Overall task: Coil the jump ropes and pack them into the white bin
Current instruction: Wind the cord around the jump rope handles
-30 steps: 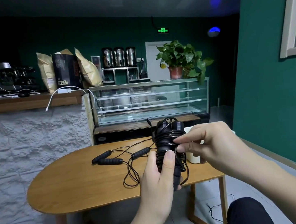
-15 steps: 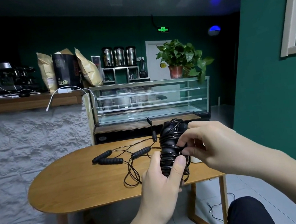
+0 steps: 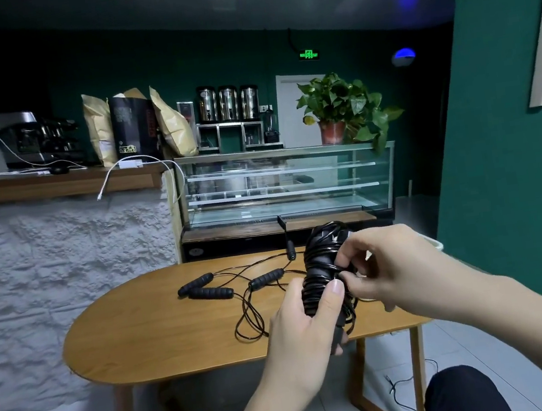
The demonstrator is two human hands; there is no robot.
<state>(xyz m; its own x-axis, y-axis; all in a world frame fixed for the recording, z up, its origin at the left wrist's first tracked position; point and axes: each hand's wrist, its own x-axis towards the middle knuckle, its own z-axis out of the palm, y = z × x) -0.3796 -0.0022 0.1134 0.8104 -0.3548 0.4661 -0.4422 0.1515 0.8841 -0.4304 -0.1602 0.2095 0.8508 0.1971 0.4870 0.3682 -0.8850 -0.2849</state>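
Note:
I hold a black jump rope bundle (image 3: 321, 267), its cord wound round the handles, upright above the table's near edge. My left hand (image 3: 300, 332) grips its lower part, thumb across the front. My right hand (image 3: 385, 269) pinches the cord at the bundle's right side. More black jump ropes lie loose on the wooden table (image 3: 148, 328): two handles (image 3: 204, 288) side by side, a third handle (image 3: 267, 278) to their right, and tangled cord (image 3: 249, 315). The white bin (image 3: 434, 242) shows only as a rim behind my right hand.
A glass display case (image 3: 280, 183) stands behind the table, with a potted plant (image 3: 343, 109) on top. A white stone counter (image 3: 64, 267) is at the left. The green wall (image 3: 517, 173) is close on the right. A cable (image 3: 400, 385) lies on the floor under the table.
My right hand has moved down the bundle's right side and now pinches the cord lower, near my left thumb. The bundle has tipped slightly; the loose ropes on the table are unchanged.

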